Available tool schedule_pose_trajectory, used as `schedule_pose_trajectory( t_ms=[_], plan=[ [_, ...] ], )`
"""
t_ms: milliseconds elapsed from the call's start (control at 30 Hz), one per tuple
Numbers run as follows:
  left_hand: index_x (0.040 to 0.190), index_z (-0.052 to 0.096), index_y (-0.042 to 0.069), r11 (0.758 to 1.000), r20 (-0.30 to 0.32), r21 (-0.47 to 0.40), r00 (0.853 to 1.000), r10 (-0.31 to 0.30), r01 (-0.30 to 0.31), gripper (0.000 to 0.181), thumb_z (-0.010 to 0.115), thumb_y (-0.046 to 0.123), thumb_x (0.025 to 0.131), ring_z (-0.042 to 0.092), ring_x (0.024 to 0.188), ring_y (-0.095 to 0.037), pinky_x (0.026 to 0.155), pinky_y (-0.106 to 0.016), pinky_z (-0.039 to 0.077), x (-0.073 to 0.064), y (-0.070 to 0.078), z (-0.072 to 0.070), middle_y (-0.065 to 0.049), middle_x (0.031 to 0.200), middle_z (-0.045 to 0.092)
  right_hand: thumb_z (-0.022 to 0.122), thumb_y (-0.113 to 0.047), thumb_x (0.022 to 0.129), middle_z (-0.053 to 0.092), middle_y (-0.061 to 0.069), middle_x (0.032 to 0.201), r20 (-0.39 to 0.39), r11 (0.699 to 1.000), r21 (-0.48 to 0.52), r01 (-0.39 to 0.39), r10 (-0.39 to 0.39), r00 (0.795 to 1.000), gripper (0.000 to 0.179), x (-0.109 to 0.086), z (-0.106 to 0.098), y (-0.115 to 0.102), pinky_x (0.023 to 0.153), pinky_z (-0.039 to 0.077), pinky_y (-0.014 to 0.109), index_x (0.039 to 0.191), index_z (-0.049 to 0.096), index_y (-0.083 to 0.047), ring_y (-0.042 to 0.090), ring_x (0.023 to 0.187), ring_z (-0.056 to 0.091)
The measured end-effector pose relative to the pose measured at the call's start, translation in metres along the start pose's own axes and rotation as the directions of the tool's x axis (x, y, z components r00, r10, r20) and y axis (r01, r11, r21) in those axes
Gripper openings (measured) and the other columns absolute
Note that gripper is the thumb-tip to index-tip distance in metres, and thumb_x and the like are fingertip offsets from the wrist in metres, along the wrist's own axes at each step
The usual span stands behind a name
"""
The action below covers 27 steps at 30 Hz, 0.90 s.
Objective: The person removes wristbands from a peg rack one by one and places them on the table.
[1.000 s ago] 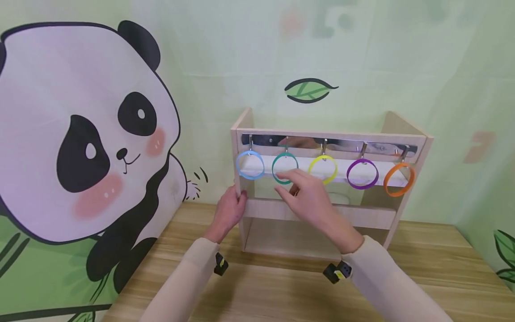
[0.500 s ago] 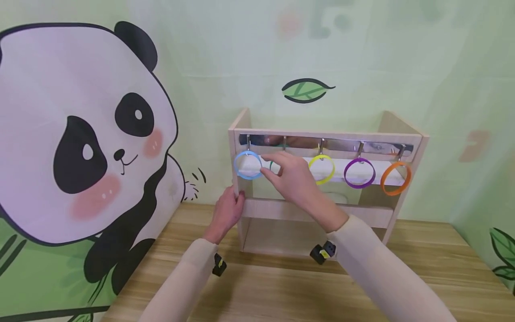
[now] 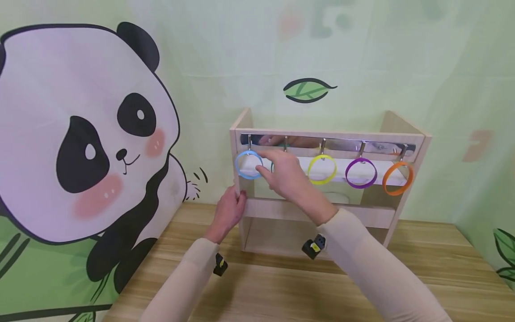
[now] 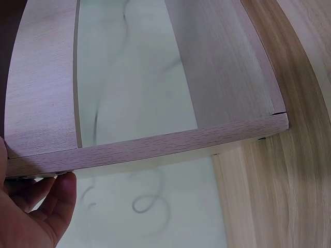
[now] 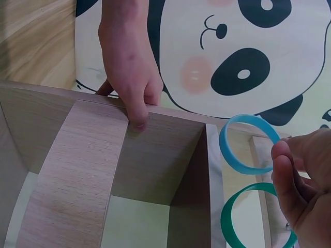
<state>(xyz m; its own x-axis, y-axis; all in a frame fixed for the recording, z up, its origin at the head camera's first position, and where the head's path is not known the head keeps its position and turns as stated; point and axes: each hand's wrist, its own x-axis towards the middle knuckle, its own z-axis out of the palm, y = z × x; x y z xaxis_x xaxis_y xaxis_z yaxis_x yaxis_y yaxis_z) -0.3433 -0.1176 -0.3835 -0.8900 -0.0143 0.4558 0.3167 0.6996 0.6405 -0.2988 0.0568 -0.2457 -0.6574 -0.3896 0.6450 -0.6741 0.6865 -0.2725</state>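
Observation:
My right hand pinches the right edge of a light blue ring between thumb and fingers. That ring hangs below the leftmost hook of a wooden rack. With my left hand I grip the rack's left side panel, thumb on the inner face and fingers outside, as the right wrist view shows. Just beside the blue ring hangs a green ring, mostly hidden behind my right hand in the head view. Further right hang a yellow ring, a purple ring and an orange ring.
A shiny metal strip along the rack's top front carries the hooks. The rack stands on a wood-grain table against a pale green backdrop with a large printed panda at the left.
My right hand has moved left from in front of the green ring to the light blue ring and has closed on its edge. The left hand keeps its hold on the side panel.

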Motion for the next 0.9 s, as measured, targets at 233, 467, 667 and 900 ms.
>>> schedule_pose_trajectory(
  t_ms=[233,467,667,900],
  plan=[
    [0.112,0.058,0.005,1.000,-0.003,0.005,1.000,0.016,-0.016,0.030,0.042,0.026,0.098,0.058,0.092,-0.028,0.075,-0.044,0.051,0.000,-0.001,0.002,-0.015,0.107,0.058,0.068,-0.017,0.088,0.064,0.009,0.117,0.016,0.999,0.036,-0.040,0.039,0.999,0.038,0.000,0.005,0.001,0.077,0.051,0.031,0.124,0.061,-0.006,0.024,0.095,0.063],
    [0.114,0.058,0.005,1.000,0.010,-0.007,1.000,0.004,-0.004,0.032,0.041,0.027,0.098,0.058,0.090,-0.027,0.073,-0.041,0.052,-0.001,0.000,0.003,-0.013,0.106,0.057,0.067,-0.018,0.089,0.067,0.007,0.111,-0.034,0.999,-0.008,-0.032,0.031,0.999,0.039,0.004,0.011,0.002,0.083,0.049,0.035,0.125,0.060,-0.008,0.024,0.100,0.062],
    [0.116,0.057,0.004,1.000,0.018,-0.016,1.000,-0.003,0.003,0.034,0.041,0.028,0.098,0.058,0.092,-0.027,0.073,-0.041,0.053,0.000,0.000,0.003,-0.014,0.107,0.056,0.067,-0.014,0.088,0.070,0.007,0.099,-0.113,1.000,0.001,-0.018,0.018,0.993,0.028,0.006,0.013,0.002,0.078,0.049,0.035,0.115,0.067,-0.006,0.023,0.094,0.064],
    [0.116,0.057,0.005,1.000,0.011,-0.019,1.000,-0.018,0.018,0.033,0.040,0.028,0.099,0.058,0.094,-0.027,0.074,-0.041,0.053,0.000,-0.003,0.003,-0.014,0.111,0.056,0.064,-0.012,0.088,0.071,0.009,0.093,-0.172,1.000,-0.007,0.015,-0.016,0.985,0.017,0.006,0.011,0.003,0.063,0.051,0.030,0.101,0.073,-0.004,0.019,0.074,0.065]
  ],
)
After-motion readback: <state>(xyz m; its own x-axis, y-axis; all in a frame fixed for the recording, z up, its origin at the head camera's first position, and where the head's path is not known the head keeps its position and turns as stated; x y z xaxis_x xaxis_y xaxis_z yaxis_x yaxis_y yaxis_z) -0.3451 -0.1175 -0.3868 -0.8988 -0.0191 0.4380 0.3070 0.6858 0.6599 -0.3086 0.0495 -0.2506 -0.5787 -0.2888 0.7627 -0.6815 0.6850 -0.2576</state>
